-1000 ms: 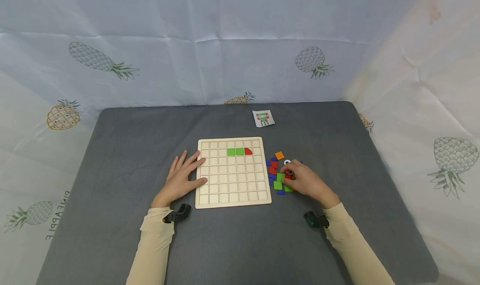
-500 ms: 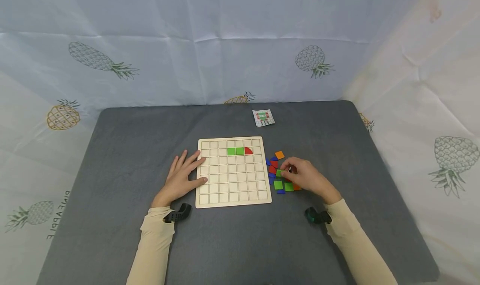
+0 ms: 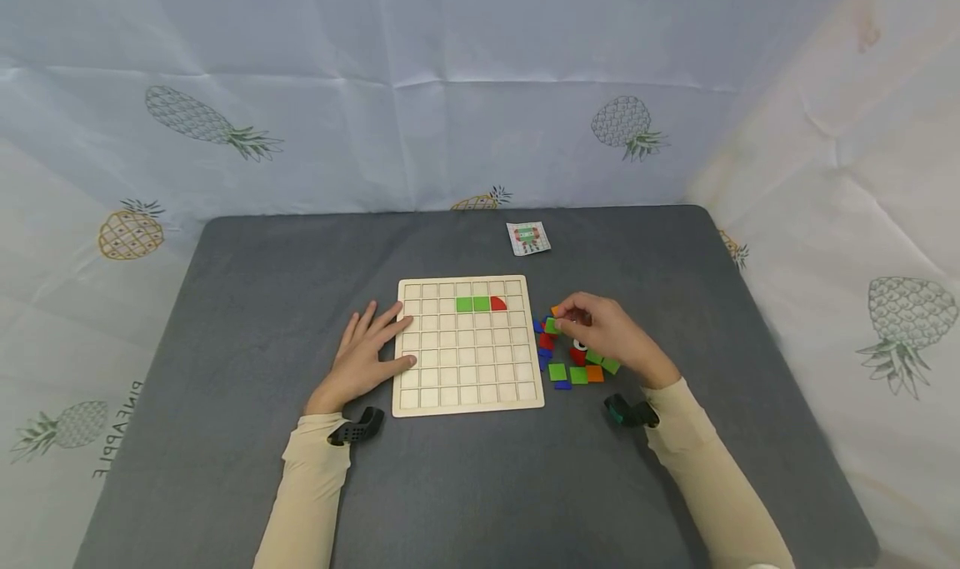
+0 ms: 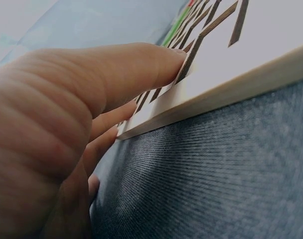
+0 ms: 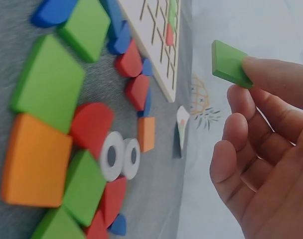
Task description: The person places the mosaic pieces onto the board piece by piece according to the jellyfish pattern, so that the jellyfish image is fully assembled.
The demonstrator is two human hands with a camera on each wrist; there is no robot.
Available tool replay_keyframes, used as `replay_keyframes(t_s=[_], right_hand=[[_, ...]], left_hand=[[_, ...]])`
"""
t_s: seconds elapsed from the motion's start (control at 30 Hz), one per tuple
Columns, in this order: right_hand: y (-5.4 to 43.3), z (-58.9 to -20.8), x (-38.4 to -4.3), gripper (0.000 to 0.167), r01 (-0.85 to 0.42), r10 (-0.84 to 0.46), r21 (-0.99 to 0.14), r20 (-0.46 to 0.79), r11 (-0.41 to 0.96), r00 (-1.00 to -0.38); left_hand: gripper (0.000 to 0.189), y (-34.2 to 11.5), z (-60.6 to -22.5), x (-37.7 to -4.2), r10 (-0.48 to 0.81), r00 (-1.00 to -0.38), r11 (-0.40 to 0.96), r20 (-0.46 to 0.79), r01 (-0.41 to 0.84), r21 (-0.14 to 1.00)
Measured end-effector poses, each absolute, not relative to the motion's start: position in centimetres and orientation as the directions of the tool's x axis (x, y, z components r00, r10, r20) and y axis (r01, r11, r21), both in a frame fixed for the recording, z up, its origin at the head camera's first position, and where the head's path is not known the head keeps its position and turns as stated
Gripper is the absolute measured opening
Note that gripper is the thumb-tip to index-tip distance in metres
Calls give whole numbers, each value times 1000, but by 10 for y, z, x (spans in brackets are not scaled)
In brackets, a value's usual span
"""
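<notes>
My right hand point(image 3: 617, 341) pinches a green square tile point(image 5: 230, 63) between thumb and index finger, raised above the loose pieces. The right wrist view shows its other fingers curled beneath. My left hand point(image 3: 362, 361) lies spread at the left edge of the wooden grid board point(image 3: 457, 377), its thumb point(image 4: 156, 62) and fingertips resting on the rim. In one row near the board's far side sit two green squares point(image 3: 472, 304) and a red quarter-round piece point(image 3: 498, 303).
Right of the board lie loose green, orange point(image 5: 37, 159), red point(image 5: 91, 127) and blue pieces, with two white rings point(image 5: 111, 156) with dark centres. A small printed pattern card point(image 3: 528, 238) lies behind the board. A pineapple-print cloth point(image 3: 420, 144) hangs beyond the dark tabletop point(image 3: 480, 486).
My right hand has picked up the green square tile from the loose pieces and moved slightly away from me and left. The left hand stays on the board's edge.
</notes>
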State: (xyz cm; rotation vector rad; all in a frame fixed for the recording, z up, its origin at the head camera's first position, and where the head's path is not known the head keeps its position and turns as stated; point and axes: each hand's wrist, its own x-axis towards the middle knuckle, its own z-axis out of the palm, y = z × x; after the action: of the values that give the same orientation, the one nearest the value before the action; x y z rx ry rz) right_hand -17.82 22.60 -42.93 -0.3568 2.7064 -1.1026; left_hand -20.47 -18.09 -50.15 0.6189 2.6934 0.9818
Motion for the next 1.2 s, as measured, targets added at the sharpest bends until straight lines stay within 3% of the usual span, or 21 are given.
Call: replay_keyframes(t_s=[0.3, 1.2], right_hand=[[211, -428, -193, 14, -97, -280, -780, -103, 618, -954], [147, -426, -248, 17, -158, -309, -833, -17, 531, -951]], left_hand=[[74, -182, -503, -204, 447, -893, 694, -53, 309, 650], [73, -181, -503, -204, 454, -890, 703, -49, 324, 633]])
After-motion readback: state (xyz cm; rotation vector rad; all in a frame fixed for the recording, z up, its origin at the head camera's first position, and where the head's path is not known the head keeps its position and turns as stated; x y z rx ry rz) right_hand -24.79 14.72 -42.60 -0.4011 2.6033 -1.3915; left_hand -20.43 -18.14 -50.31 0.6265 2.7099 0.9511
